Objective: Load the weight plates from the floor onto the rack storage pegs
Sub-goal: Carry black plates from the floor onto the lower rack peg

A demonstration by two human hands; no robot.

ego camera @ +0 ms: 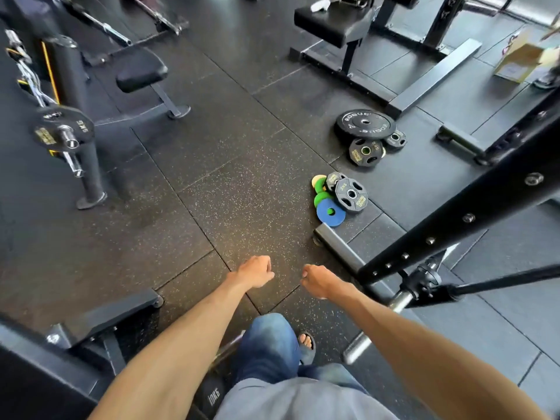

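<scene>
1. While nothing has yet been picked up, the person stands with both forearms held out in front. The left hand (254,272) and right hand (318,281) are side by side, fingers loosely curled, each empty.
2. Near pile, on the rubber floor ahead and to the right of the hands:
   - black 5 kg grip plate (351,195), tilted, propped on its neighbours;
   - blue change plate (330,212), lying flat, touching the grip plate;
   - green discs (321,197), partly under the others;
   - a smaller black plate (333,178) and a pale disc (317,179) behind.
3. Far pile, farther off along the same line: Rogue bumper plate (365,122), flat, with a second grip plate (365,151) and a small plate (395,139) overlapping its near edge.
4. Rack upright (472,204), black and bolted, slants across the right side. Its base foot (339,247) lies between the right hand and the near pile. I cannot tell which part is a storage peg.
5. Deciding relation: the near pile lies forward and right, so the right hand is the nearer. The tilted grip plate shows its face and cut-out holes towards the person and sits topmost, so it is likely the easiest first lift.
6. Judgement: loading looks barely begun; both piles are on the floor.
</scene>
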